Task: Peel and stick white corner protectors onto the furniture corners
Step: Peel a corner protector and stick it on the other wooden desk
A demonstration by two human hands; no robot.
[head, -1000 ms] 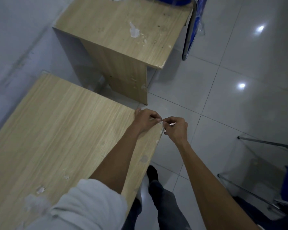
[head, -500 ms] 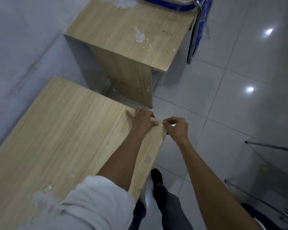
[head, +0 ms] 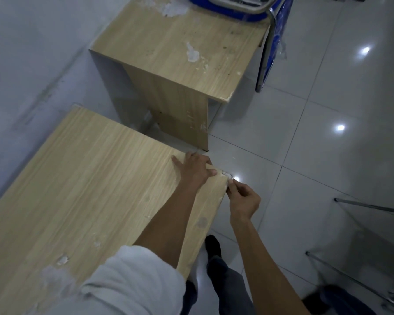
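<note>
A pale glossy tiled floor (head: 328,155) is stretching under everything and is catching ceiling lights. The near wooden table (head: 89,189) is filling the lower left, and a second wooden table (head: 168,53) with chipped white patches is standing beyond it, near but apart. A blue chair (head: 273,53) is leaning against that far table's right side. The person's left arm, in a rolled white sleeve (head: 127,280), is reaching across the near tabletop. The left hand (head: 195,170) is lying flat and relaxed, fingers straight and spread, and is pressing the wood just beside the far right corner. The right hand (head: 245,201) is hanging off the table's edge with its fingers curled, and is pinching the lower side of the white corner protector (head: 228,174). The protector is sitting on that far right corner, between the two hands.
</note>
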